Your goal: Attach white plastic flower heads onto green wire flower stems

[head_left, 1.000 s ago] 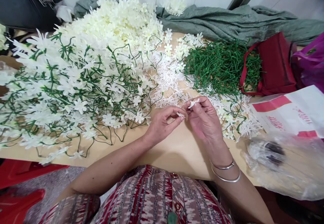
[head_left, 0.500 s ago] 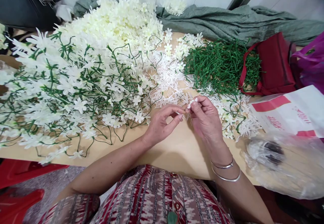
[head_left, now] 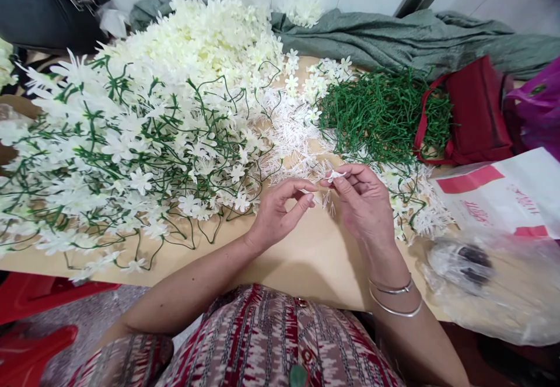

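Note:
Between the thumb and fingers of my right hand point(head_left: 361, 200) is a small white artificial flower point(head_left: 336, 175). Just left of it, my left hand point(head_left: 282, 209) has thumb and forefinger curled towards each other around a thin white stamen point(head_left: 307, 191), mostly hidden by the fingertips. The two hands are close but apart, above the table's front part. Loose white stamens point(head_left: 291, 127) are scattered behind them. A heap of white flowers on green stems point(head_left: 144, 153) spreads to the left, and a pile of green plastic stems point(head_left: 371, 115) lies behind my right hand.
Cream flower heads point(head_left: 210, 37) are heaped at the back. To the right are a red bag point(head_left: 479, 112), a white paper bag point(head_left: 503, 191) and a clear plastic bag point(head_left: 490, 293). Green cloth point(head_left: 394, 39) runs along the tiled wall. Red stools point(head_left: 39, 299) stand below the table's left edge.
My right hand has moved slightly right with the white flower, widening the gap to my left hand. The left hand has hardly moved.

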`<state>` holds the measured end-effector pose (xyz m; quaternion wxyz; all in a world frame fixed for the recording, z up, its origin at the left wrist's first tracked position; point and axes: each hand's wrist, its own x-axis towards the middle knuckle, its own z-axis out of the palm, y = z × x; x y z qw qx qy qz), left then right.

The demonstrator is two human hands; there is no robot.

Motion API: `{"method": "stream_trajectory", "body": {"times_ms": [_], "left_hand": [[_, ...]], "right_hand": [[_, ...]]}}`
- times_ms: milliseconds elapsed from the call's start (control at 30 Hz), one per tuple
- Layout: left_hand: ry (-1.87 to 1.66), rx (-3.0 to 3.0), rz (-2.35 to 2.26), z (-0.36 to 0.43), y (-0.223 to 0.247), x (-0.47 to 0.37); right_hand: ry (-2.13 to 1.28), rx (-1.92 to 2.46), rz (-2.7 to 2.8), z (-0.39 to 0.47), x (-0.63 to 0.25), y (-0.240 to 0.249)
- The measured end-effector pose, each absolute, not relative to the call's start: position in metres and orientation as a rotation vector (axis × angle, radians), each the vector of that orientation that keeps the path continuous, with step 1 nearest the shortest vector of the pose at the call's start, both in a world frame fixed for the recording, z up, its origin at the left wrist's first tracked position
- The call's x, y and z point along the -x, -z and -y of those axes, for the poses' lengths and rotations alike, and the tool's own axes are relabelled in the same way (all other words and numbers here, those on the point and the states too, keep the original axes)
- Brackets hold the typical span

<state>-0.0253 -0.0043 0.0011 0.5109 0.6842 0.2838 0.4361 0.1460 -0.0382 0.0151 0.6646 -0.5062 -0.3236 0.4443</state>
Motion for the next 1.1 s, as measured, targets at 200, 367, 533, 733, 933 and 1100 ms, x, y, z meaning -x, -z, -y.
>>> {"method": "stream_trajectory", "body": {"times_ms": [200,367,533,733,933,1100], "left_hand": [[-1.075,-1.637,-0.662,0.005,-0.003,0.024],[-1.182,-1.762,-0.737,0.002,-0.004,0.025],[-1.239,-1.925,-0.735,0.0,-0.007,0.026],[-1.222,-1.907,-0.745,0.001,-0.008,0.025],[-1.207,-1.736,-0.802,0.002,-0.014,0.024],[-1.154,-1.801,-0.824,-0.012,-0.027,0.003]], "right_hand": [[-0.98,1.17,0.795,0.039,-0.146,-0.011],[-1.039,1.168,0.798,0.041,-0.144,-0.011],[-1.103,1.162,0.825,0.044,-0.136,-0.01],[-1.103,1.182,0.846,0.044,-0.132,-0.006],[-1.036,1.193,0.86,0.044,-0.135,-0.01],[-0.764,1.201,0.712,0.041,-0.146,-0.022]]}}
